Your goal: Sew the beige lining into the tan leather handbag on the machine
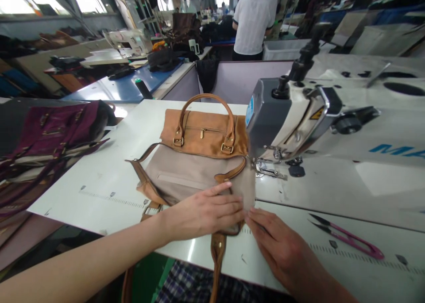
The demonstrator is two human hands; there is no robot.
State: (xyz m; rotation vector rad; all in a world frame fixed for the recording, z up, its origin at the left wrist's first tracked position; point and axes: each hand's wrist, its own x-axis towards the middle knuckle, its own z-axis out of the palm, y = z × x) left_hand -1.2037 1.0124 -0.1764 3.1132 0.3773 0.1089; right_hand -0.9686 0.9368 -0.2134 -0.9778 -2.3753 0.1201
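Observation:
A tan leather handbag (pixel 195 137) lies opened out on the sewing machine's white table, its beige lining (pixel 189 170) spread toward me. My left hand (pixel 212 210) rests flat on the lining with its fingers stretched to the right. At the lining's right edge, my right hand (pixel 279 245) has its fingertips pressed together on the fabric. The lining's right side runs up beside the presser foot (pixel 267 168) of the sewing machine (pixel 299 121). One tan handle (pixel 207 97) stands up at the back, and another strap (pixel 217 258) hangs over the table's front edge.
Pink-handled thread snips (pixel 352 239) lie on the table at the right. Finished-looking maroon bags (pixel 49 135) are piled at the left. Behind stand a blue-topped table (pixel 109 84), another sewing machine (pixel 128 42) and a person in a white shirt (pixel 254 20).

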